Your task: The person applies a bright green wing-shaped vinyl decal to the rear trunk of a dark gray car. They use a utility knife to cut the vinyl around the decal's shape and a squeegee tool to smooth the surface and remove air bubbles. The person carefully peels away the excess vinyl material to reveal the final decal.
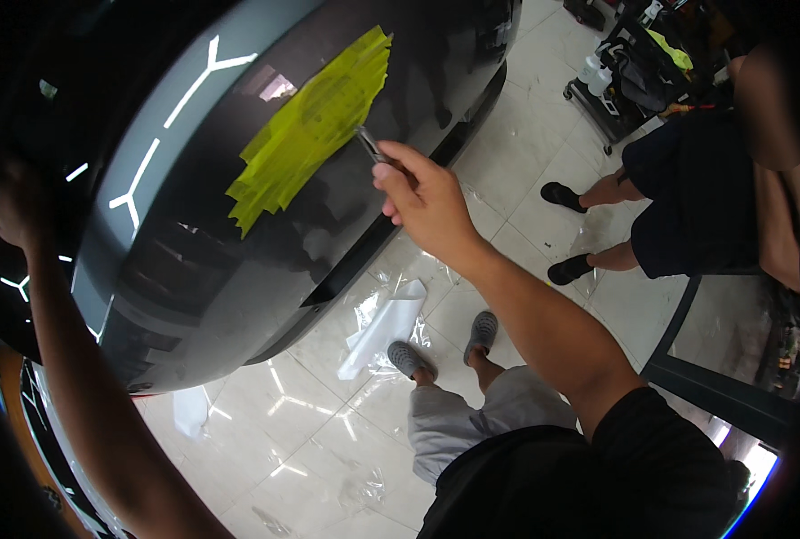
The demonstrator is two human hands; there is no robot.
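Note:
A patch of overlapping yellow-green tape strips [297, 135] covers part of a glossy dark grey car panel [175, 278]. My right hand [427, 198] is closed around a slim silver tool that looks like a utility knife [364, 139]. Its tip points at the lower right edge of the tape; whether it touches the panel I cannot tell. At the far left my left hand [13, 202] is by the car's dark upper part, dim and blurred, so its fingers do not show clearly.
A crumpled white sheet [386, 328] and scraps of clear film lie on the tiled floor [310, 431] below the car. Another person [688, 198] stands at the right. Behind them is a black wheeled cart [634, 81] with bottles. A dark-framed glass pane [733, 332] is at the lower right.

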